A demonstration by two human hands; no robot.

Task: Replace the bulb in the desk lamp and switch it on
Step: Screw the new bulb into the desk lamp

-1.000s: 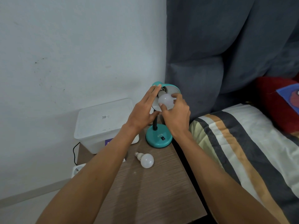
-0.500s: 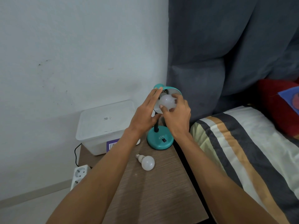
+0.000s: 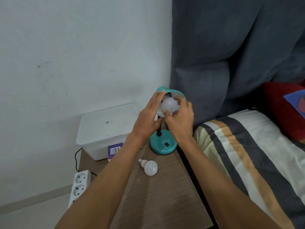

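Wood-grain tabletop [image 3: 156, 195] is lying nearest to me, my two bare forearms reaching forward across it. A loose white bulb [image 3: 149, 167] is resting on its side on that surface, well apart from my hands, its metal screw cap pointing away to the left; I cannot tell whether it is the old one or the spare. Just beyond it, the teal desk lamp [image 3: 162, 143] is standing on its round base near the table's right edge, with a small dark switch on top of the base, untouched. Above the base, my left hand [image 3: 148, 118] is pressing flat against the left side of the lamp's shade [image 3: 175, 93], fingers [image 3: 157, 100] straight and together, I judge to keep the shade from turning. My right hand [image 3: 180, 119] is curling around the bulb in the shade [image 3: 170, 104], thumb below and fingertips [image 3: 179, 99] above, clamped on the glass as if twisting it; which way it is turning is not visible, nor is the socket. Farther left, a white lidded box [image 3: 105, 129] is sitting against the wall, with a power strip [image 3: 79, 184] lower down beside the table. Farthest off, a grey padded headboard [image 3: 231, 55] and striped bedding [image 3: 247, 154] are filling the right.
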